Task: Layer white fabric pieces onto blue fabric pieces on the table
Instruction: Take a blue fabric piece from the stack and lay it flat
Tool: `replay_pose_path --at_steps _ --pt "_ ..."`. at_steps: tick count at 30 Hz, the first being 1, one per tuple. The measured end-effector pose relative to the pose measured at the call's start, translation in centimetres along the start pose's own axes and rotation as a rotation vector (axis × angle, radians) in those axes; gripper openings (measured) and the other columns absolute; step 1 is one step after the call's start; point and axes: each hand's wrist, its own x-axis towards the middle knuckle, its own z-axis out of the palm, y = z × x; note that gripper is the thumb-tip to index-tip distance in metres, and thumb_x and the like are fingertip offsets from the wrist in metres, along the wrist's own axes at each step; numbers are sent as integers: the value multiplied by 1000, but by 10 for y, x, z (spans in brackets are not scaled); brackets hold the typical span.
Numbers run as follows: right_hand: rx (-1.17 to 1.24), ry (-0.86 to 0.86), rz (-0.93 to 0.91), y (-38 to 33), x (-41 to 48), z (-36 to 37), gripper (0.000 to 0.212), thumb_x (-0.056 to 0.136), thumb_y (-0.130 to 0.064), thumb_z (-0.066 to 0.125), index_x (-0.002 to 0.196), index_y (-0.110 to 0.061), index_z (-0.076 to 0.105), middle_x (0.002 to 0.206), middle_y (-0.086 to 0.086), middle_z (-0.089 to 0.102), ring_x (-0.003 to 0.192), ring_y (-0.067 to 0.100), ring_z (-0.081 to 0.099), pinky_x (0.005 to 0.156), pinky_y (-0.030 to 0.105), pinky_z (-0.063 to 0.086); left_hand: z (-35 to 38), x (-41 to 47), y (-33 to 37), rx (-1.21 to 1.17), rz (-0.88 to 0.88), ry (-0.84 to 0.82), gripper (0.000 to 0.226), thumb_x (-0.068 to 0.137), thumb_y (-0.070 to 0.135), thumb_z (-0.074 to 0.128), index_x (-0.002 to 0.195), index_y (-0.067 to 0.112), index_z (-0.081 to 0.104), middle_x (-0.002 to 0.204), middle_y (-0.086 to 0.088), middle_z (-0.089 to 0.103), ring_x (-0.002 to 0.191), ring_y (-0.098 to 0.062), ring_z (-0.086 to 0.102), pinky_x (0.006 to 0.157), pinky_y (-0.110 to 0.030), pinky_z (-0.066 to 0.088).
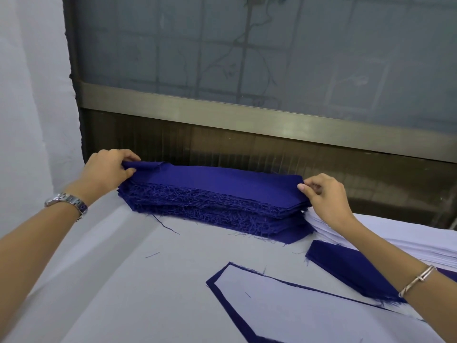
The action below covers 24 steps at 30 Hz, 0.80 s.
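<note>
Hands are both up at the blue stack (217,211), which sits in the middle of the frame at the far edge of the table (118,280). The stack's a thick pile with frayed threads all along its near side.

Left hand (108,169), at the stack's left end, has thumb and fingers pinching the corner of the top piece (222,178), and that corner is lifted and crumpled a bit. Right hand (324,196) is at the stack's right tip with its fingers curled in and the thumb on the edge of the same top piece, so it looks like a pinch there too. The rest of that piece lies flat on the pile.

White stack (400,236) is at the right of the frame, just beside the blue one and partly behind the right forearm.

Lower middle, there's a white piece (296,313) already lying on a blue piece (221,299), with the blue showing as a thin border around it. Just above that, toward the right, a loose blue piece (346,271) lies flat and runs under the right wrist.

Watch (66,201) on the left wrist, bracelet (418,280) on the right. A few stray blue threads (168,225) lie on the table near the stack. Frosted window (247,45) fills the top of the frame.
</note>
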Motion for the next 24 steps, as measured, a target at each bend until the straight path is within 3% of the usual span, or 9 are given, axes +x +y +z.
replay_pose_path --at_steps 3,6,8,11,16,20,24 --pt "22 9 -10 3 -1 0 13 94 -15 67 98 -6 76 93 9 67 88 29 61 83 50 53 0 1 -1 -45 -3 29 27 95 8 61 120 17 68 101 -10 74 89 -26 67 79 -44 57" --pt "116 15 10 4 -1 -4 15 94 -15 68 102 -7 77 94 6 68 89 28 63 84 47 55 -5 3 0 -131 -9 69 21 98 17 58 115 16 71 100 -11 74 89 -28 67 79 -47 58" --pt "222 8 47 6 0 -8 14 93 -16 68 102 -9 77 95 4 69 89 26 64 82 39 54 -11 6 2 -246 -27 83 22 99 27 57 111 15 70 93 -9 74 83 -25 68 75 -44 58" --pt "374 -5 92 7 0 -20 11 95 -16 67 101 -15 76 97 0 74 91 15 68 79 24 51 -20 8 9 -418 -48 92 26 99 36 54 101 15 70 80 0 71 76 -12 66 67 -28 49" --pt "497 26 156 15 -5 -57 14 98 -20 61 91 -29 70 79 -21 74 74 -8 67 60 3 47 -34 6 37 -661 -87 118 24 99 39 56 98 20 71 80 -1 70 75 -9 62 87 -33 39" --pt "493 16 242 39 -15 -102 7 96 -24 63 94 -23 70 73 -9 74 56 1 62 51 13 48 -48 1 63 -701 -78 33 16 95 37 63 88 25 72 61 8 69 63 0 64 91 -30 39" --pt "507 -105 290 70 -35 -155 14 84 -31 72 88 -18 77 66 7 69 47 9 53 46 16 47 -55 -6 89 -660 -53 -119 22 87 43 68 98 25 74 63 0 72 82 -7 64 106 -39 36"
